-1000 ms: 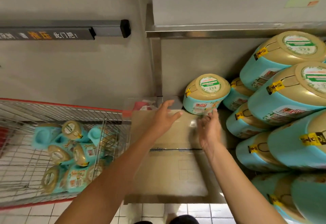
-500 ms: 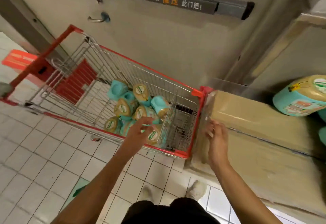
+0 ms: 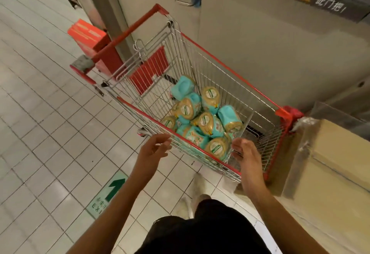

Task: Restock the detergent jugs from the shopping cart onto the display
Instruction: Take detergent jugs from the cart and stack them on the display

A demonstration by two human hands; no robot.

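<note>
Tiled floor (image 3: 50, 133) lies open at left, up to the near red rim of the shopping cart (image 3: 210, 73). The left hand (image 3: 154, 149) hangs at this rim, fingers loosely spread, holding nothing. The detergent jugs (image 3: 202, 119) are piled in the cart's right end. The right hand (image 3: 245, 153) hovers beside them, loosely bent, empty. The cart touches the cardboard display base (image 3: 330, 163) at right. Half a second ago the left hand was over the jugs and the right hand was at the cardboard edge.

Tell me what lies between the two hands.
In the head view, between the left hand and right hand runs the near rim of the red-edged wire shopping cart, with a teal, tan-capped detergent jug behind it.
</note>
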